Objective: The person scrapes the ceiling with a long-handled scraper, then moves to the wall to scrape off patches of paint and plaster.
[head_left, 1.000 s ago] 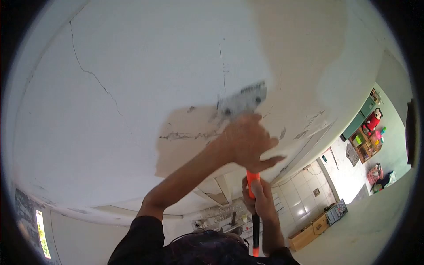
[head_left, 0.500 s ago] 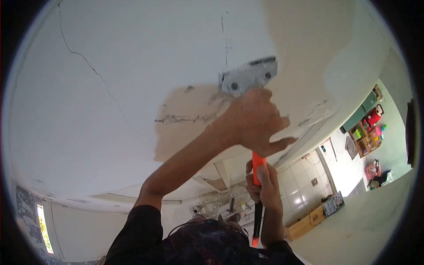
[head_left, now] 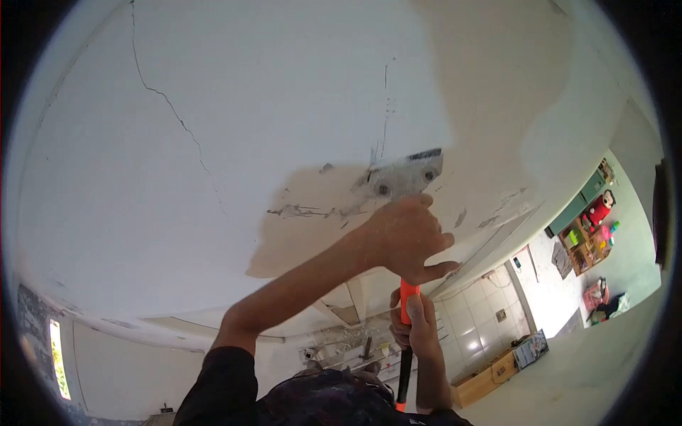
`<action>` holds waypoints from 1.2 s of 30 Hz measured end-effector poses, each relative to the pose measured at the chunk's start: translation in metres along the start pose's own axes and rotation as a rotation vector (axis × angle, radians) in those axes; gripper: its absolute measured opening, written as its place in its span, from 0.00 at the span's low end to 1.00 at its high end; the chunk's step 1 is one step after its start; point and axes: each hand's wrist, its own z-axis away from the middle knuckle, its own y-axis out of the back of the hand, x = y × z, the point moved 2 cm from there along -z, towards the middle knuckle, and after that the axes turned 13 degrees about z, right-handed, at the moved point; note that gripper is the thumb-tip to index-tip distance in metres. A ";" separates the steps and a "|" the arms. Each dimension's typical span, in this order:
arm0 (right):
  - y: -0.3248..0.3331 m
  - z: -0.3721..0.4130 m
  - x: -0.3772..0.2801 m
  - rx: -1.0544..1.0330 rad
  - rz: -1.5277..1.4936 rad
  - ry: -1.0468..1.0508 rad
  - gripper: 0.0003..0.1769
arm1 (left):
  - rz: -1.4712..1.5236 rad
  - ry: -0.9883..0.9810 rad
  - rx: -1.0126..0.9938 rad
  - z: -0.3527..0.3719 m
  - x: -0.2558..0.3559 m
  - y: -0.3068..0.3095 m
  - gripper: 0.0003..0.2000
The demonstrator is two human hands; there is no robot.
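Note:
A long-handled scraper (head_left: 405,179) lies with its wide metal blade against the white wall surface (head_left: 249,92). Two round fasteners show on the blade, and dust blurs it a little. My left hand (head_left: 412,240) is closed round the tool just below the blade, with its thumb sticking out to the right. Lower down, my right hand (head_left: 414,323) wraps round the orange grip (head_left: 410,295); the black shaft runs down from it. Beside the blade is a bare beige patch (head_left: 284,245) with dark scratches.
A long crack (head_left: 169,105) runs down the surface at the left. On the right are a wooden shelf (head_left: 584,248) with toys, a pink basket (head_left: 595,292) and a wooden box (head_left: 486,378) on the tiled floor (head_left: 469,323). A narrow window (head_left: 59,358) is at lower left.
The scraper blade and my left hand sit lower in the view, and the blade has moved down the surface, nearer the scratched patch. My right hand is lower too. The view has shifted slightly.

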 end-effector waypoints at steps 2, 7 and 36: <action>-0.001 -0.006 -0.015 0.006 -0.008 0.008 0.27 | -0.024 -0.012 0.013 -0.013 0.001 0.018 0.24; 0.013 -0.009 -0.024 -0.025 -0.005 -0.011 0.27 | -0.126 0.044 -0.100 -0.025 0.004 0.025 0.25; 0.009 0.008 0.000 -0.017 0.093 -0.082 0.22 | 0.051 0.090 0.011 0.012 0.010 -0.013 0.22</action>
